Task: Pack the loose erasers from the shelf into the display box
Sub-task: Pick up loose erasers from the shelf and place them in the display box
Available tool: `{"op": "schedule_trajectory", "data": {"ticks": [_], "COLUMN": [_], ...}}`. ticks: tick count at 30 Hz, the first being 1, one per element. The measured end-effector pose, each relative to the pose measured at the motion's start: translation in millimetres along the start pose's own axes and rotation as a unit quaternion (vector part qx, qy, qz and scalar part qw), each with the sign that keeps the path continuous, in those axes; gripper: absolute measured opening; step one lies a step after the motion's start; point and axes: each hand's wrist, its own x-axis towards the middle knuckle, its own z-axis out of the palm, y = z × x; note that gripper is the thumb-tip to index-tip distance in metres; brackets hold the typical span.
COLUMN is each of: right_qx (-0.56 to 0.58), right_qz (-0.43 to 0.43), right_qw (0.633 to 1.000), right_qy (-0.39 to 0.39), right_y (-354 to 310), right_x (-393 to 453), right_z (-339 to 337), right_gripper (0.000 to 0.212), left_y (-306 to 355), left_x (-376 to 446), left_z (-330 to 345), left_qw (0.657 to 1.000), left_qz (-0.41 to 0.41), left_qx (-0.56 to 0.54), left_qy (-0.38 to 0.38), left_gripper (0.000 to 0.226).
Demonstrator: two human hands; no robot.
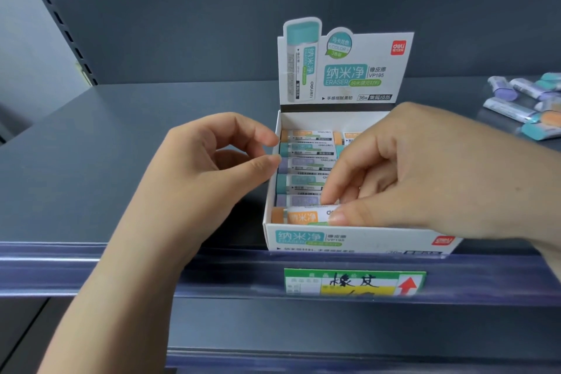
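A white display box [349, 238] with an upright printed header stands on the grey shelf, holding several wrapped erasers in rows. My right hand [403, 170] reaches into the box from the right and pinches an orange eraser [300, 215] lying in the front row. My left hand [218, 167] hovers at the box's left wall with fingers loosely curled, its fingertips at the rim, holding nothing. A pile of loose erasers [528, 100] in purple, teal and orange lies on the shelf at the far right.
The grey shelf [121, 136] stretches to the left of the box, with a grey back panel behind. A clear price rail with a green and yellow label [355, 281] runs along the front edge. A lower shelf edge shows at the bottom.
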Motion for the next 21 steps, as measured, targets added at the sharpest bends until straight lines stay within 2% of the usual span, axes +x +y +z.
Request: {"op": "schedule_trajectory", "data": {"ticks": [4,7,10,16,19,21], "right_qx": [-0.020,-0.057,0.009,0.008,0.048,0.070], "right_qz": [0.001,-0.013,-0.001,-0.012,-0.012,-0.024], "right_qw": [1.000,0.998,1.000,0.999,0.999,0.995], "right_qy": [-0.015,0.005,-0.030,-0.046,-0.012,0.062], "right_y": [0.0,0.2,-3.5,-4.1,-3.5,-0.2], "right_x": [-0.6,-1.5,-4.7,-5.9,-6.8,-10.1], "right_z": [-2.3,-2.7,-8.2,-9.0,-8.9,-12.4], "right_gripper": [0.010,0.012,0.008,0.010,0.009,0.009], "left_y": [-0.3,-1.0,-1.0,-1.7,-2.4,-1.1], "left_x": [0.0,0.2,0.2,-1.3,-1.4,-1.9], "left_z": [0.2,0.5,0.7,0.9,-0.9,-0.3], "left_qw": [1.000,1.000,1.000,1.000,1.000,0.998], "left_qz": [0.001,-0.002,-0.008,-0.012,-0.005,0.021], "left_qx": [0.005,0.003,0.001,0.007,0.012,0.038], "left_qy": [-0.005,-0.002,-0.003,0.004,0.016,0.038], "left_gripper": [0.007,0.007,0.005,0.008,0.008,0.009]}}
